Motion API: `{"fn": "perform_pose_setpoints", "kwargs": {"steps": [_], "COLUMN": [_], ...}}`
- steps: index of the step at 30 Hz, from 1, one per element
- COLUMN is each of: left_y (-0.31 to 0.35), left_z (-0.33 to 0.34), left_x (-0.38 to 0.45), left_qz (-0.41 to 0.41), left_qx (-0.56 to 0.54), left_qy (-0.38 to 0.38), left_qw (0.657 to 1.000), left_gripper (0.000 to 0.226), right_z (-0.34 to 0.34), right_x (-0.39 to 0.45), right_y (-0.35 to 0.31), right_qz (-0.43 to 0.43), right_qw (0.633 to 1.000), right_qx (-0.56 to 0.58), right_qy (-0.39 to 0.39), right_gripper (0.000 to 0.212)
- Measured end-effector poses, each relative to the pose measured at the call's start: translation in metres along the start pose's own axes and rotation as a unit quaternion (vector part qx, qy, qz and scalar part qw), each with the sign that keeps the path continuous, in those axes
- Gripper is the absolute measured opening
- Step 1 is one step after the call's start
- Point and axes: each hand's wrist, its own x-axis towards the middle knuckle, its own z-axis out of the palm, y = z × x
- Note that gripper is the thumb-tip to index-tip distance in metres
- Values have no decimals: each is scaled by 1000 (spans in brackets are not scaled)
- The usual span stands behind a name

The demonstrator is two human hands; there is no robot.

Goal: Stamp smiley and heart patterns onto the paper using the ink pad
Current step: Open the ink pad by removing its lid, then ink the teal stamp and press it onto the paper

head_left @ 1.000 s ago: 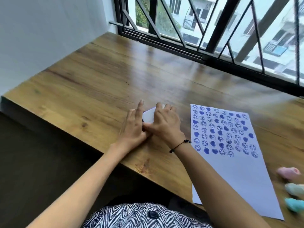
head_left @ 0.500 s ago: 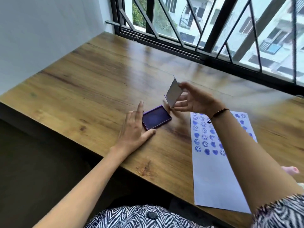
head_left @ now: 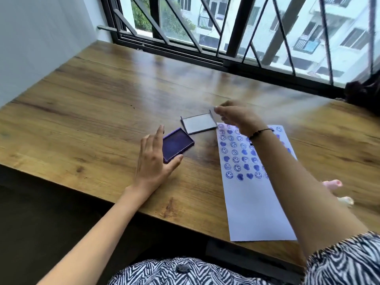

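Moved since half a second ago: lid point(head_left: 199, 125), then raised on edge in the right hand, now flat on the table point(head_left: 86, 103), inner face up, just past the pad point(head_left: 177, 146) and touching its far corner or nearly so. Left of the pad, unchanged: left hand point(head_left: 153, 163), flat, fingers spread and extended, thumb tip against the pad's near edge, gripping nothing. Pad itself uncovered, dark purple, same spot. Right of the pad and raised above the lid's right edge: right hand point(head_left: 236, 118), fingers loosely curled and blurred, holding nothing that can be made out; touching the lid or not, cannot tell. Further right of the pad: paper point(head_left: 253, 204), rows of blue smileys and hearts on its far half, near half blank, partly under the right forearm. Well right of the pad, beyond the paper: pink stamp point(head_left: 333, 183) and pale stamp point(head_left: 347, 200), lying by the arm.
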Motion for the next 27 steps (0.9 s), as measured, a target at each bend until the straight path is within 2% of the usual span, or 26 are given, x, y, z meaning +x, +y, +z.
{"fn": "perform_pose_setpoints", "kwargs": {"steps": [2, 6, 11, 16, 18, 21, 24, 27], "left_y": [14, 56, 113, 157, 168, 180, 187, 188], "left_z": [6, 28, 65, 94, 102, 109, 112, 107], "left_x": [-2, -2, -6, -24, -32, -40, -42, -39], "left_qz": [16, 95, 184, 243, 263, 280, 272, 228], "left_qx": [-26, -73, -135, -177, -181, -194, -215, -268], "left_qy": [-7, -61, -151, -214, -226, -239, -245, -269], "left_qw": [1000, 991, 962, 930, 920, 909, 906, 897], "left_gripper": [81, 70, 65, 61, 54, 46, 40, 34], "right_z": [-5, -27, -76, -111, -116, -114, -107, -101], "right_x": [-17, -63, -127, -195, -213, -226, -229, -227], "right_y": [-1, 18, 68, 124, 141, 160, 170, 164], "right_qz": [-51, -75, -16, 57, 91, 119, 123, 80], "right_qw": [996, 979, 939, 864, 858, 871, 876, 879], "right_qx": [-38, -119, -238, -331, -346, -330, -332, -292], "right_qy": [69, 150, 250, 374, 368, 343, 328, 369], "right_gripper": [25, 24, 22, 15, 15, 19, 26, 19]}}
